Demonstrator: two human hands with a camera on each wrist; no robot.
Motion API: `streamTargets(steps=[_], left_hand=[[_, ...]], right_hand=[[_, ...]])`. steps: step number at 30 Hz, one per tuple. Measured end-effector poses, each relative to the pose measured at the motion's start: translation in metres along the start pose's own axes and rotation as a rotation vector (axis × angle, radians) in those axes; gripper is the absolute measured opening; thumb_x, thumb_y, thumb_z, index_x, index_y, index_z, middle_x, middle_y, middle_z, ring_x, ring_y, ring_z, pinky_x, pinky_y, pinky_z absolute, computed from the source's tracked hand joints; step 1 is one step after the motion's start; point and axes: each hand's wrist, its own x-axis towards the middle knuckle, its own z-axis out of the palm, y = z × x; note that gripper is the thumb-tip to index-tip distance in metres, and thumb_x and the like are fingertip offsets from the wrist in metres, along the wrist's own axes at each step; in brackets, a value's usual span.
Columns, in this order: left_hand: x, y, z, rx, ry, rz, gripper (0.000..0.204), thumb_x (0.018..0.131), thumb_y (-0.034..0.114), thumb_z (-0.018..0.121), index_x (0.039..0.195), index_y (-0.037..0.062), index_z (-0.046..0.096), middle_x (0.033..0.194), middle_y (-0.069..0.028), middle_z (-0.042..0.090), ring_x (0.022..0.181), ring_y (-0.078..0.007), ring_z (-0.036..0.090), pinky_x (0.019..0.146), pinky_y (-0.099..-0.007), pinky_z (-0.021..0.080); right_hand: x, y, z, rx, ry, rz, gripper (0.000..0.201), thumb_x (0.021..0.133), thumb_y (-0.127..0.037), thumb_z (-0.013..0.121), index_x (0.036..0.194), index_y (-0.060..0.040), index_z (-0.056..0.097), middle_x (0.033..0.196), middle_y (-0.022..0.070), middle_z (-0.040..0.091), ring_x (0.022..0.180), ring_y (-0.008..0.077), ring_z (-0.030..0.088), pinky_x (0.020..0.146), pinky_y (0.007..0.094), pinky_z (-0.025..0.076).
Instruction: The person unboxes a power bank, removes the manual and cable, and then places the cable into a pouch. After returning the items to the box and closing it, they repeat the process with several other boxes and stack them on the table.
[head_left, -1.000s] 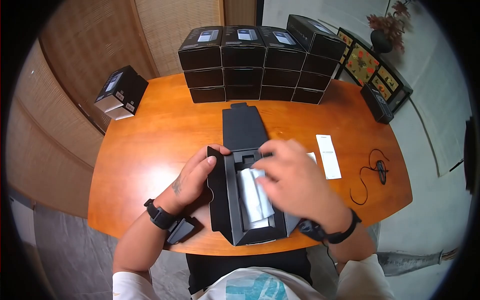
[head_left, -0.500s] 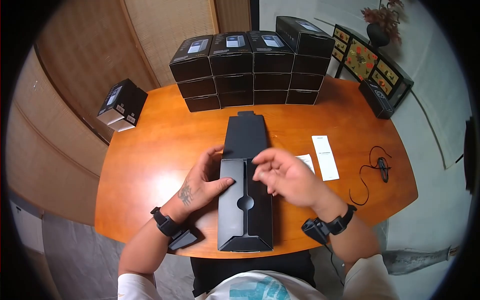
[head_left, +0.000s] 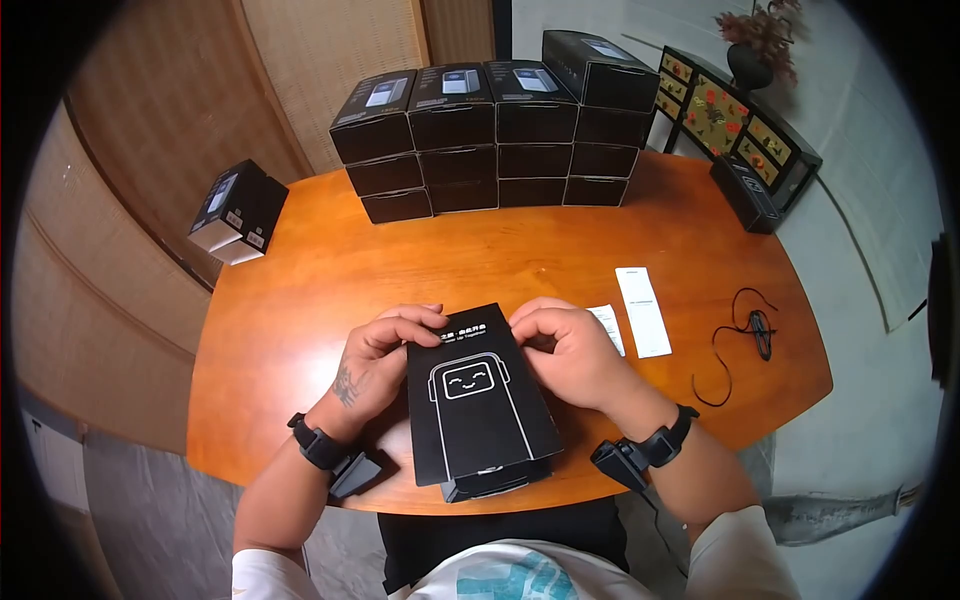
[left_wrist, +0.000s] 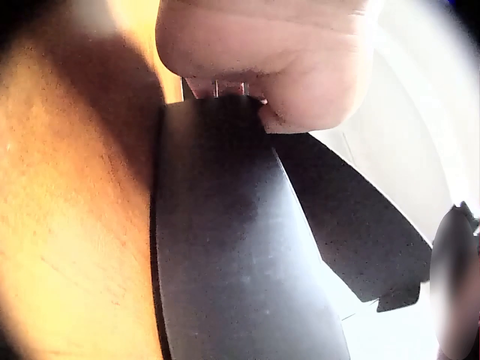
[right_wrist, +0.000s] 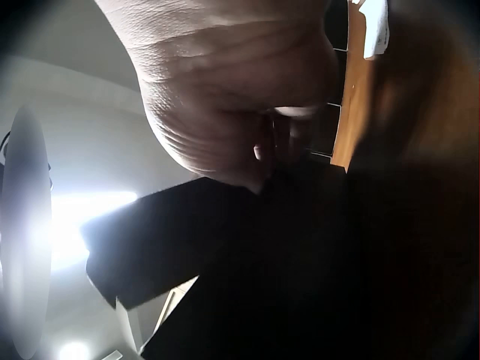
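A black box (head_left: 478,425) stands at the table's near edge with its lid flap folded over the top, printed with a smiling robot outline and white lettering. The flap's near end sits tilted, and part of the box front shows below it. At the far left corner my left hand (head_left: 378,358) grips the box, fingers over the flap's edge. My right hand (head_left: 572,357) holds the far right corner with curled fingers. In the left wrist view the flap (left_wrist: 352,217) stands raised off the box side (left_wrist: 217,232). The right wrist view shows the raised flap (right_wrist: 161,240) in dark shadow.
Several black boxes (head_left: 455,125) are stacked along the back of the wooden table (head_left: 290,330). More boxes stand at far left (head_left: 240,210) and far right (head_left: 745,195). White leaflets (head_left: 643,310) and a coiled black cable (head_left: 762,335) lie to the right.
The inner side flaps have folded shut over the white-wrapped contents. The long lid flap, earlier lying back on the table, has swung toward me over the box, both hands now at its far end.
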Motion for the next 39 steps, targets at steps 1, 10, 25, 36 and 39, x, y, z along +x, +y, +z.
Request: streamTargets(steps=[1, 10, 25, 36, 39], left_hand=[[0.000, 0.002, -0.001, 0.013, -0.022, 0.003, 0.036, 0.084, -0.017, 0.047, 0.099, 0.0007, 0.074, 0.126, -0.0124, 0.068, 0.135, -0.0293, 0.054, 0.117, -0.0410, 0.039], [0.002, 0.000, -0.013, 0.149, 0.034, -0.038, 0.028, 0.097, -0.002, 0.055, 0.119, 0.0007, 0.073, 0.136, -0.0161, 0.060, 0.128, -0.0246, 0.058, 0.108, -0.0317, 0.046], [-0.002, 0.014, -0.016, -0.004, -0.183, -0.036, 0.033, 0.090, -0.002, 0.054, 0.119, -0.0019, 0.069, 0.151, -0.0204, 0.051, 0.138, -0.0320, 0.052, 0.114, -0.0388, 0.042], [0.000, 0.015, -0.010, 0.220, -0.239, -0.075, 0.033, 0.090, 0.012, 0.071, 0.120, 0.0005, 0.072, 0.141, -0.0175, 0.060, 0.137, -0.0307, 0.052, 0.116, -0.0421, 0.038], [0.004, 0.011, -0.013, 0.327, -0.207, -0.046, 0.033, 0.093, 0.008, 0.065, 0.126, 0.0006, 0.070, 0.137, -0.0153, 0.063, 0.132, -0.0278, 0.056, 0.113, -0.0378, 0.042]], right_hand=[[-0.001, 0.000, -0.001, 0.010, 0.006, 0.028, 0.011, 0.085, 0.007, 0.069, 0.096, 0.0023, 0.067, 0.101, 0.0106, 0.065, 0.096, 0.0207, 0.069, 0.083, 0.0302, 0.055], [-0.020, -0.022, -0.005, 0.078, -0.206, -0.094, 0.088, 0.092, -0.023, 0.079, 0.158, 0.0018, 0.026, 0.157, 0.0273, 0.036, 0.147, 0.0375, 0.039, 0.118, 0.0463, 0.037], [-0.024, -0.035, 0.016, -0.224, -0.333, -0.282, 0.127, 0.057, -0.058, 0.096, 0.148, 0.0080, 0.037, 0.157, 0.0431, 0.017, 0.141, 0.0594, 0.034, 0.117, 0.0525, 0.035], [-0.022, -0.044, 0.004, -0.356, -0.574, -0.134, 0.114, 0.063, -0.056, 0.093, 0.154, -0.0064, 0.043, 0.165, 0.0362, 0.012, 0.152, 0.0547, 0.020, 0.119, 0.0539, 0.030], [-0.024, -0.060, -0.001, -0.474, -0.627, -0.240, 0.111, 0.060, -0.070, 0.088, 0.148, -0.0123, 0.053, 0.164, 0.0350, 0.018, 0.149, 0.0614, 0.018, 0.116, 0.0631, 0.028]])
